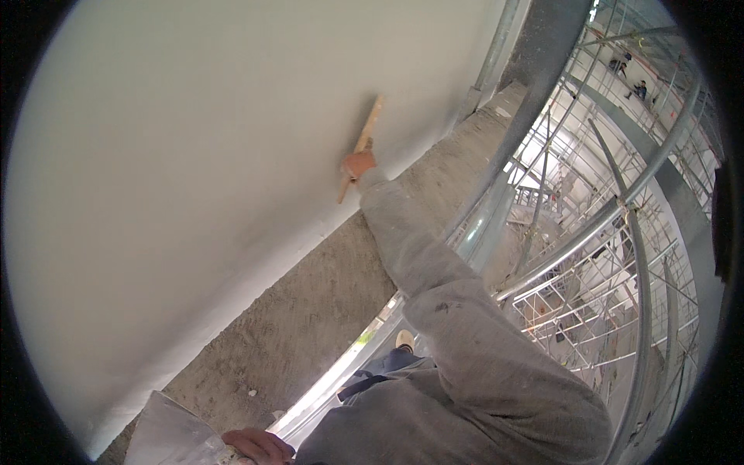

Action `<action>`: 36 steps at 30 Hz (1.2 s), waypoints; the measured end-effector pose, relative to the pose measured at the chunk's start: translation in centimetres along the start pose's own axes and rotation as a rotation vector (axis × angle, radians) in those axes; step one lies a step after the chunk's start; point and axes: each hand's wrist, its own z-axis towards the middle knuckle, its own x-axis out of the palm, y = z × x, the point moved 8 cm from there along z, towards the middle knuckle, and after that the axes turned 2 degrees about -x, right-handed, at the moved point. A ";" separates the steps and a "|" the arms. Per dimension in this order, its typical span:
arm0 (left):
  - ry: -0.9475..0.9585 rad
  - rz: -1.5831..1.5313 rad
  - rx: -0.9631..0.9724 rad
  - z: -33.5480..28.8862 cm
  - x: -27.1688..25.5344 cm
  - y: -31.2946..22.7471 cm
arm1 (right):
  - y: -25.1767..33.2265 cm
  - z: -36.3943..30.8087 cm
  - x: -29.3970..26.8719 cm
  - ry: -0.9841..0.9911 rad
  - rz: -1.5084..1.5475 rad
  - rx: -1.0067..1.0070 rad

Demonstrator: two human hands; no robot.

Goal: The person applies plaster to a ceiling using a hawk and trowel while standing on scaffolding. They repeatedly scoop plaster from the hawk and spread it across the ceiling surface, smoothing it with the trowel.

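The wall [194,155] at ten o'clock is plain off-white, shading to soft grey near its lower edge. Toward twelve, the long narrow tool [370,124] is tan. The plank [310,294] toward seven is mottled grey-brown. The sleeve [496,356] between four and five is grey, darkly smudged; the scaffold tube [642,294] past three, silvery.

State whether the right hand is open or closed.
Closed: the right hand wraps around a long, narrow tan tool, which sticks out on both sides of the grip.
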 end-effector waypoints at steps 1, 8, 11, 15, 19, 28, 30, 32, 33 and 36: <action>0.060 -0.052 -0.018 0.3 -0.2 0.1 | -0.7 0.4 1.6 0.032 -0.013 0.027; 0.141 0.109 -0.010 1.1 -0.5 0.1 | 8.4 -5.5 -9.9 -0.293 0.286 0.032; 0.126 0.139 0.000 2.3 1.3 1.0 | 4.8 -14.0 -16.4 -0.902 0.815 0.024; -0.111 0.310 -0.049 2.0 2.8 2.3 | 2.9 -19.8 -19.5 -0.915 0.767 0.277; 0.102 0.343 -0.444 3.6 5.4 7.8 | 1.9 -22.9 -18.6 -0.544 2.743 -0.122; 0.234 0.385 -0.646 6.9 11.5 18.1 | -3.7 -27.8 -17.3 -0.768 2.529 -0.386; 0.234 0.410 -0.602 7.8 13.6 20.5 | -5.4 -28.0 -15.6 -0.635 2.342 -0.378; 0.315 0.447 -0.444 9.5 16.8 22.2 | -6.5 -27.8 -14.0 -0.434 2.026 -0.293; 0.367 0.475 -0.365 10.6 18.7 23.2 | -6.4 -27.0 -14.2 -0.313 1.892 -0.235; 0.193 0.398 0.039 11.9 19.5 22.6 | -8.9 -25.6 -12.4 -0.205 1.891 -0.317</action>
